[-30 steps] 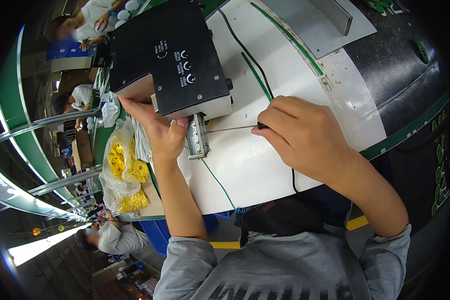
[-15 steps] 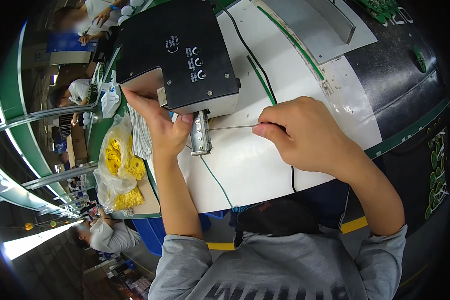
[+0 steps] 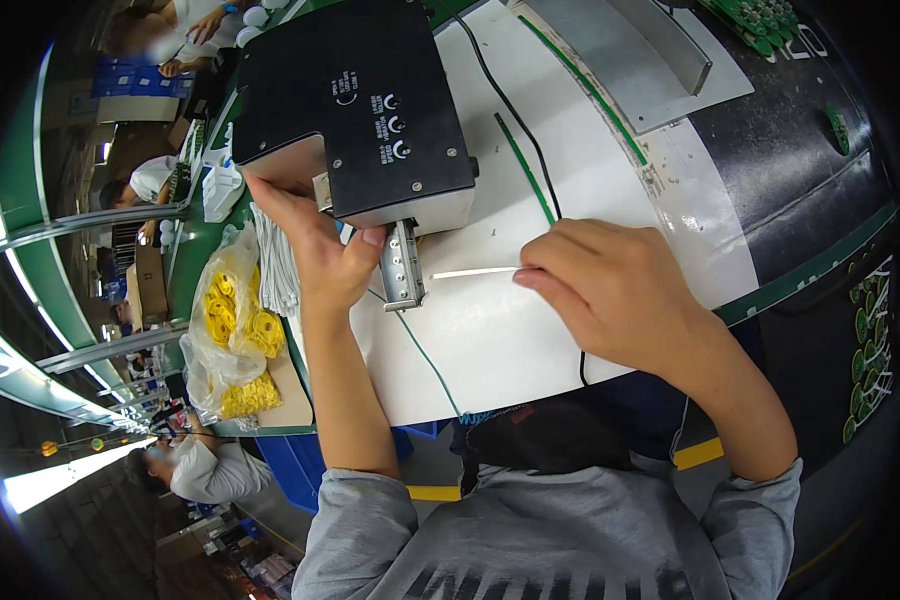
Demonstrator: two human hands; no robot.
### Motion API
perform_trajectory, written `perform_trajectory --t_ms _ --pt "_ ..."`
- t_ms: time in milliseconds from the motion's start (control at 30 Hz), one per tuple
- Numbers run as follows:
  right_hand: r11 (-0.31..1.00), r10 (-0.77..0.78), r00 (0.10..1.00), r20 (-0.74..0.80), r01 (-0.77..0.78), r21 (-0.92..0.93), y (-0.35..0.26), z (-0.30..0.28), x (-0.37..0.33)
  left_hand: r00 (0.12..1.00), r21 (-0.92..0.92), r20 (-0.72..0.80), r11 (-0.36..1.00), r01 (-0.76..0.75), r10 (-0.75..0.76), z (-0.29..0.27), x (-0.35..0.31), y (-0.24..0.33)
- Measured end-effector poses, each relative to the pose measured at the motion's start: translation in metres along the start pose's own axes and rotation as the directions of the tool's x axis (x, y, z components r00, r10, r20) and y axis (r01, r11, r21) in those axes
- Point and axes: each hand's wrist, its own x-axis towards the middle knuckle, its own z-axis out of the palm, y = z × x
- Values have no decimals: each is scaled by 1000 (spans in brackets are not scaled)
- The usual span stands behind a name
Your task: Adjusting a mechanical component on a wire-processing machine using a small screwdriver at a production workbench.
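Note:
A black box-shaped screw feeder (image 3: 370, 110) with several knobs stands at upper centre. A short metal rail (image 3: 402, 268) sticks out of its near side. My left hand (image 3: 332, 255) grips the feeder's near left corner, its thumb beside the rail and part of its fingers hidden by the housing. To the right of the rail, my right hand (image 3: 620, 290) pinches a thin, shiny metal tool (image 3: 475, 271), its kind unclear. The tool's tip points left at the rail, with a small gap between them.
White cable ties (image 3: 278, 265) and a clear bag of yellow parts (image 3: 232, 320) lie at left. A black cable (image 3: 515, 115) and green strips (image 3: 523, 165) cross the white worktop (image 3: 510, 355). A grey metal plate (image 3: 660, 60) sits at far right. Other people work at left.
My right hand has drawn slightly right and down, and the metal tool's tip has come away from the rail. My left hand keeps its grip on the feeder.

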Motion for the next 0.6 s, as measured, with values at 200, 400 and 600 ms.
perform_trajectory --t_ms 200,400,600 --pt "1000 -23 1000 -13 23 -11 2 12 -3 997 -47 -51 997 -65 63 8 1 -1" --pt "1000 -13 1000 -18 13 -8 5 14 -4 996 -49 -78 998 -47 43 10 -2 -1" --pt "1000 -2 1000 4 2 22 5 13 -5 996 -26 -80 999 -39 37 12 -1 0"
